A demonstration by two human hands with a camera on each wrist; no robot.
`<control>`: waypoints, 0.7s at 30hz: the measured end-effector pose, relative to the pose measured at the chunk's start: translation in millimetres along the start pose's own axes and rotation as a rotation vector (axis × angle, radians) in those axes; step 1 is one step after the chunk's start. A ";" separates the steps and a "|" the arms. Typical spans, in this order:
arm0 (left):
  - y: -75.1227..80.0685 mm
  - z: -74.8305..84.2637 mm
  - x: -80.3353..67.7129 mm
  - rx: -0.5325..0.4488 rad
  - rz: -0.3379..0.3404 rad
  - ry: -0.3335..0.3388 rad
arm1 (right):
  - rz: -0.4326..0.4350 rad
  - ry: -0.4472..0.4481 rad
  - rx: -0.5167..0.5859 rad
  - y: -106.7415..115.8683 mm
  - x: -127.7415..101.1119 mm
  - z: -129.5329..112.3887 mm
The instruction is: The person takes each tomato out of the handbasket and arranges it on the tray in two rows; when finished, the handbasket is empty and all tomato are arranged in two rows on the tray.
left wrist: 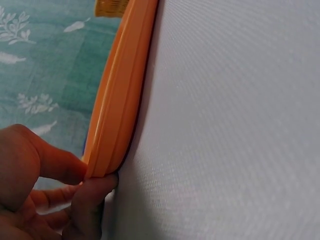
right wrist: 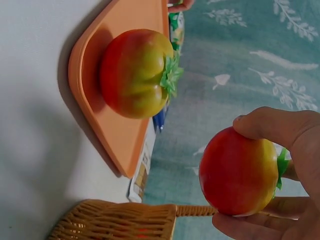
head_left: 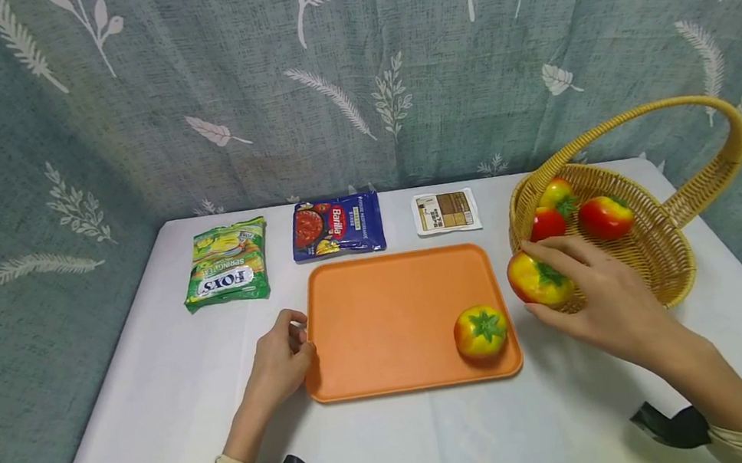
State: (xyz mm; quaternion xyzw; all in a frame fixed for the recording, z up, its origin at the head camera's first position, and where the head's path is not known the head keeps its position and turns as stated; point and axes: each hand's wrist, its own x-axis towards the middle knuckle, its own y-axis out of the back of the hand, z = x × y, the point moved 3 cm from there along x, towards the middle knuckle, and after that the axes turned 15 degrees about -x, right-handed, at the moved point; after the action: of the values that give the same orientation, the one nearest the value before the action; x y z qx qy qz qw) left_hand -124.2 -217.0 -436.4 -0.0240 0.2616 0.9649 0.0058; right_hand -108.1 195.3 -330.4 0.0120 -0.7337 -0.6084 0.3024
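Left hand [head_left: 283, 362]: grip pinches the left rim of the orange tray [head_left: 381, 315], thumb above the edge and fingers under it, on the white bench [head_left: 157, 412]. Right hand [head_left: 602, 303]: grip curled round a red-yellow tomato [head_left: 535, 281], held off the bench between tray and wicker basket [head_left: 666, 257]. One tomato on tray [head_left: 481, 331], near right corner. Three more tomatoes in basket [head_left: 605, 216]. Far row, left to right: green packet [head_left: 227, 263], blue Barilla pouch [head_left: 337, 225], white packet [head_left: 446, 211]. Leaf-print curtain [head_left: 351, 72] behind.
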 end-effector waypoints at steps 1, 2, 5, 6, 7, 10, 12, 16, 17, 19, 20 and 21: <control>0.1 0.1 -0.2 -0.002 0.002 -0.001 | -0.002 0.004 0.004 -0.2 0.4 -1.0; 0.2 0.0 -0.4 -0.003 0.005 -0.002 | -0.004 0.009 0.007 -0.3 0.8 -2.1; 0.0 -0.4 -0.3 -0.006 0.011 -0.003 | -0.011 0.024 0.007 -1.5 2.2 -5.1; -0.2 -0.7 -0.2 -0.006 0.012 -0.002 | -0.014 0.030 0.008 -2.1 2.6 -6.2; -0.2 -1.1 -0.2 -0.008 0.014 -0.002 | -0.017 0.036 0.006 -2.6 3.2 -7.4; -0.3 -1.7 -0.2 -0.015 0.013 0.000 | -0.022 0.051 0.004 -4.6 5.4 -10.2; -0.2 -2.2 -0.1 -0.021 0.011 0.000 | -0.020 0.061 0.010 -5.8 6.6 -12.1; 0.4 -2.5 -0.3 -0.026 0.011 -0.004 | -0.014 0.084 0.025 -8.4 8.9 -16.4; 0.6 -2.5 -0.3 -0.025 0.011 -0.006 | -0.014 0.090 0.027 -9.0 9.5 -17.8; 0.9 -2.2 -0.5 -0.024 0.012 -0.009 | -0.019 0.101 0.030 -10.6 10.6 -20.1; 0.9 -2.1 -0.4 -0.022 0.012 -0.011 | -0.021 0.107 0.030 -11.4 11.3 -21.2; 0.8 -2.0 -0.1 -0.021 0.013 -0.013 | -0.023 0.112 0.029 -12.3 12.0 -22.2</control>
State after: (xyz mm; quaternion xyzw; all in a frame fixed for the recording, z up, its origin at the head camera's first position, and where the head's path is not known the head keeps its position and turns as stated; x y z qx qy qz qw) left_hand -124.0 -218.7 -437.7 -0.0159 0.2516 0.9677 0.0009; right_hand -112.0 167.8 -334.6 0.0588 -0.7242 -0.5995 0.3356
